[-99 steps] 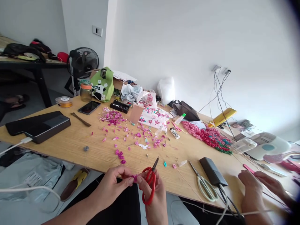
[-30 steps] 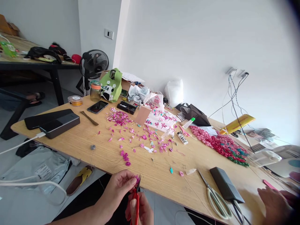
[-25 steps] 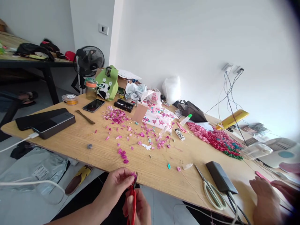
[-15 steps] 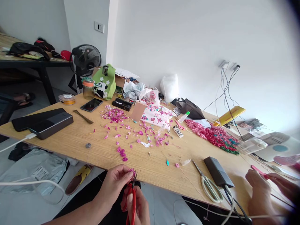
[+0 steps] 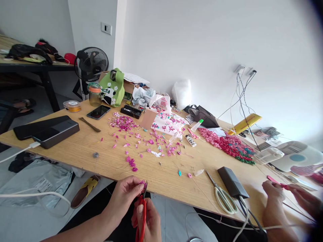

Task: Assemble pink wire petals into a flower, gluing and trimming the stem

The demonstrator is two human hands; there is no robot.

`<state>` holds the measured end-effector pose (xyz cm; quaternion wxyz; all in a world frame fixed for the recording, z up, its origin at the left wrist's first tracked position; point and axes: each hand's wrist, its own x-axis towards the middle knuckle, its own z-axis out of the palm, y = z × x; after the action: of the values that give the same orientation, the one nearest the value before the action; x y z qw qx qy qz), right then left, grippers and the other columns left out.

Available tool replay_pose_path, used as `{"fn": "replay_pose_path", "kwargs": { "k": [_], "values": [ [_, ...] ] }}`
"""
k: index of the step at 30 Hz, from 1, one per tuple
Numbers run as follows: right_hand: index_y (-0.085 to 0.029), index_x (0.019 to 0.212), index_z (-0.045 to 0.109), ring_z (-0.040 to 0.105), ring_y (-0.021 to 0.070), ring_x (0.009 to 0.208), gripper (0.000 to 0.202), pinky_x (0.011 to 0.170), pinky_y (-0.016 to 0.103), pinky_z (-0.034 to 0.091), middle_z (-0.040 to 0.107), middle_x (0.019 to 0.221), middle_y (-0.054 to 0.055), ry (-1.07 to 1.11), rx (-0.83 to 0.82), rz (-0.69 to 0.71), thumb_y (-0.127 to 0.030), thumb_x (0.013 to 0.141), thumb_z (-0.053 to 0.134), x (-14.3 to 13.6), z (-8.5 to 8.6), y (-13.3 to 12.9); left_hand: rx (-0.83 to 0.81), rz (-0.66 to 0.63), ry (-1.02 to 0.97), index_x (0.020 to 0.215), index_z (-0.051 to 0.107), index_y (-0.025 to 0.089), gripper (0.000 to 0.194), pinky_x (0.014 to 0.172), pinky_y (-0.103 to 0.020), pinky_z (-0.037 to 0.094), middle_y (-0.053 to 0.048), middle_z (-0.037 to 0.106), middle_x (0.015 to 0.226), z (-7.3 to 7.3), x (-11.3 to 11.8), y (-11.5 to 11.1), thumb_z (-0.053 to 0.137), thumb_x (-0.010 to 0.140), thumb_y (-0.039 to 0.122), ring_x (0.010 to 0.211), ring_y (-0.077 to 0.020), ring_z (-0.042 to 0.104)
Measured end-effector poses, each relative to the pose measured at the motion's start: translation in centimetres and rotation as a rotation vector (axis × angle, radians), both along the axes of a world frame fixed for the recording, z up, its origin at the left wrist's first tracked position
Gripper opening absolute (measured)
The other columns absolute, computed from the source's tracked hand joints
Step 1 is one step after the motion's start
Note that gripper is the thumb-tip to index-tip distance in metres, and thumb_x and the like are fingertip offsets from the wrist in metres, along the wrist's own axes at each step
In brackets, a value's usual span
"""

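Near the table's front edge my left hand (image 5: pixel 127 191) pinches a small magenta petal piece (image 5: pixel 142 183) between thumb and fingertips. My right hand (image 5: pixel 150 218) is closed around the red handles of small scissors (image 5: pixel 143 211), whose pointed dark blades rise beside the petal piece. Just beyond my hands lies a short row of magenta petal pieces (image 5: pixel 131 162) on the wood. Farther back are scattered pink petals (image 5: pixel 151 141) and a denser magenta heap (image 5: pixel 123 122).
The wooden table (image 5: pixel 108 161) also bears a power bank (image 5: pixel 59 132), a phone (image 5: pixel 98 112), green-handled scissors (image 5: pixel 224 198), a black adapter (image 5: pixel 232 181) with cables, and a red and pink pile (image 5: pixel 227 144). At right, another person's hands (image 5: pixel 282 193) hold something pink.
The scissor blades now stand more upright and closer together beside the petal piece. My left hand keeps its pinch. The view has shifted slightly.
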<state>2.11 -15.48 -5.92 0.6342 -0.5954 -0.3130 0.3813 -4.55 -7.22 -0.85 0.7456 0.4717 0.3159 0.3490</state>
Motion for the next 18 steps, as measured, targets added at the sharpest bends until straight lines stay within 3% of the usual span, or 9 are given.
{"fn": "replay_pose_path", "kwargs": {
  "k": [4, 10, 14, 18],
  "values": [
    [-0.019, 0.07, 0.052, 0.035, 0.0085, 0.041, 0.044, 0.038, 0.02, 0.032, 0.043, 0.047, -0.005, -0.003, -0.011, -0.054, -0.063, 0.078, 0.054, 0.1, 0.4, -0.1, -0.012, -0.001, 0.01, 0.064, 0.059, 0.018, 0.024, 0.053, -0.022, 0.037, 0.004, 0.05, 0.057, 0.1, 0.0, -0.1, 0.064, 0.078, 0.036, 0.052, -0.0114, 0.046],
    [-0.018, 0.078, 0.056, 0.042, 0.0105, 0.047, 0.041, 0.044, 0.022, 0.039, 0.047, 0.054, -0.003, -0.011, 0.021, 0.131, -0.058, 0.081, 0.054, 0.8, 0.1, -0.1, -0.126, 0.012, -0.022, 0.063, 0.064, 0.017, 0.023, 0.053, -0.023, 0.037, 0.003, 0.055, 0.057, 0.2, 0.1, 0.0, 0.067, 0.076, 0.036, 0.05, -0.0106, 0.046],
    [-0.018, 0.073, 0.052, 0.036, 0.0093, 0.048, 0.04, 0.044, 0.02, 0.033, 0.042, 0.055, -0.004, 0.009, 0.059, 0.04, -0.056, 0.083, 0.051, 0.3, -0.2, 0.0, -0.281, 0.007, -0.089, 0.064, 0.067, 0.016, 0.019, 0.052, -0.023, 0.036, 0.002, 0.058, 0.058, 0.1, 0.2, 0.0, 0.07, 0.074, 0.032, 0.049, -0.0094, 0.045],
    [-0.018, 0.074, 0.054, 0.04, 0.0105, 0.05, 0.037, 0.046, 0.021, 0.035, 0.046, 0.057, -0.003, -0.075, 0.041, 0.064, -0.054, 0.084, 0.053, 0.4, -0.9, -0.1, -0.342, 0.019, -0.124, 0.062, 0.067, 0.015, 0.018, 0.051, -0.021, 0.033, 0.003, 0.055, 0.055, 0.2, 0.3, 0.0, 0.072, 0.073, 0.029, 0.05, -0.008, 0.044]
  ]
}}
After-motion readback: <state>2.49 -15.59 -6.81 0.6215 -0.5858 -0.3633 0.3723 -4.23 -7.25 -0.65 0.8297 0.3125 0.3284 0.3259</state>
